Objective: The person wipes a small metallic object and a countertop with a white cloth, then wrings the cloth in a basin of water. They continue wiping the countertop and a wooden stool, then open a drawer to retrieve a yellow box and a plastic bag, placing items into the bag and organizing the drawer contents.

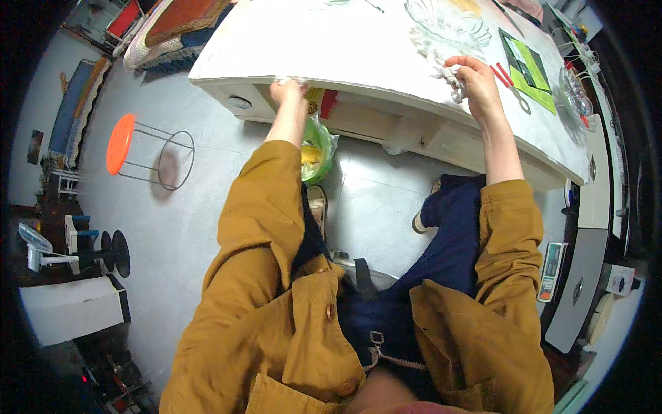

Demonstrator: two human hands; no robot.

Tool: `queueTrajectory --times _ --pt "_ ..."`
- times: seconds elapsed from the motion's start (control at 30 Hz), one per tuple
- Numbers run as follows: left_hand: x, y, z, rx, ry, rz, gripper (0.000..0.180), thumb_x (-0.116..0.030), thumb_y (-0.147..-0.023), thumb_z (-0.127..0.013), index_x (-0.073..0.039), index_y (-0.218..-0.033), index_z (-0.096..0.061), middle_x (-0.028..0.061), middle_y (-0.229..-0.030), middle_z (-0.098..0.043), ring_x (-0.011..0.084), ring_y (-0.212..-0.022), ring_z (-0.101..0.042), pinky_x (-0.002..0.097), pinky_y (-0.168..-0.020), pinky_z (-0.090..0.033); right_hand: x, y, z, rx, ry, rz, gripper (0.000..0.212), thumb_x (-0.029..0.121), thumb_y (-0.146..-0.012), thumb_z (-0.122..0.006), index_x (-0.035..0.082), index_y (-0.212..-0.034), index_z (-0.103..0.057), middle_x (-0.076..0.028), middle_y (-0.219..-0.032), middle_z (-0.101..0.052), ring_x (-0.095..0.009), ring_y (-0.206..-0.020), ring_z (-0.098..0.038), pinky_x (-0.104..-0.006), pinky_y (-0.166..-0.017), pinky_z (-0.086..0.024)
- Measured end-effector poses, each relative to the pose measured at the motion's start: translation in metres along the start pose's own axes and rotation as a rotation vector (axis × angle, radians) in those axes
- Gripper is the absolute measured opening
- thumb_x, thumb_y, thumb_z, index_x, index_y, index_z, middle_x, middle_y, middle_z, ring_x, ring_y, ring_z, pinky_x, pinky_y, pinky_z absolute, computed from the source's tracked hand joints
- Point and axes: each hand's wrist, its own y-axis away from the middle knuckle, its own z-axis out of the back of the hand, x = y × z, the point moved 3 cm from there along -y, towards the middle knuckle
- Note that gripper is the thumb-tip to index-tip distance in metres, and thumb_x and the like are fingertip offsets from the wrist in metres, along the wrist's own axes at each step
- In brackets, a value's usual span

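Head view: right hand [478,81] pinches a crumpled white wad [456,90]; left hand [289,92] grips white material [301,81], fingers curled.

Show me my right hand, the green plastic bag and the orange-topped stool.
Right hand [480,84]: head view, middle of the hand.
Green plastic bag [321,146]: head view, on its green side.
Orange-topped stool [121,145]: head view, on its seat.

Right fingers [472,65] pinching white bundle [455,90], white table [331,48]
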Motion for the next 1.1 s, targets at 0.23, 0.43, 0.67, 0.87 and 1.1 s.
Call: queueTrajectory --times 0.23,0.43,0.67,0.87,1.1 --pt "0.071 0.147 -0.073 0.235 -0.098 0.090 0.027 0.010 -0.076 -0.057 0.001 -0.100 -0.050 0.0130 -0.093 -0.061 0.0217 -0.072 -0.063 0.0316 -0.056 -0.055 -0.001 0.005 0.006 -0.085 -0.024 0.005 0.026 -0.001 -0.074 -0.045 -0.002 -0.093 -0.063 -0.004 -0.079 -0.060 -0.009 -0.060 -0.050 -0.0221 -0.054 -0.041" --pt "0.103 0.257 -0.127 0.626 -0.057 0.360 0.028 0.012 -0.073 -0.060 0.005 -0.100 -0.054 0.0137 -0.096 -0.062 0.0220 -0.078 -0.064 0.0303 -0.064 -0.057 -0.005 0.009 0.000 -0.121 -0.025 -0.008 0.025 0.000 -0.074 -0.047 0.000 -0.091 -0.065 -0.006 -0.080 -0.065 -0.010 -0.064 -0.056 -0.0222 -0.055 -0.042" --pt "0.084 0.199 -0.096 0.385 0.111 0.405 0.019 0.012 -0.078 -0.058 0.003 -0.092 -0.048 0.0154 -0.094 -0.059 0.0237 -0.080 -0.063 0.0273 -0.059 -0.058 -0.012 0.009 0.003 -0.086 0.079 0.017 0.023 0.002 -0.076 -0.048 0.000 -0.091 -0.066 -0.006 -0.079 -0.065 -0.010 -0.063 -0.055 -0.0226 -0.056 -0.042" --pt "0.031 0.093 -0.046 0.244 0.072 0.191 0.026 0.015 -0.073 -0.054 0.007 -0.096 -0.045 0.0152 -0.083 -0.057 0.0201 -0.058 -0.059 0.0279 -0.044 -0.048 -0.010 0.015 0.018 -0.130 0.099 -0.013 0.026 0.001 -0.075 -0.045 -0.001 -0.093 -0.063 -0.004 -0.075 -0.061 -0.009 -0.062 -0.053 -0.0222 -0.054 -0.040" --pt "-0.036 -0.037 0.022 0.033 -0.016 0.007 0.019 0.012 -0.075 -0.059 0.003 -0.089 -0.048 0.0136 -0.075 -0.061 0.0167 -0.052 -0.058 0.0249 -0.041 -0.048 -0.020 0.005 0.009 -0.098 0.119 -0.036 0.023 0.002 -0.077 -0.047 0.000 -0.092 -0.065 -0.003 -0.074 -0.062 -0.008 -0.059 -0.053 -0.0206 -0.049 -0.038"
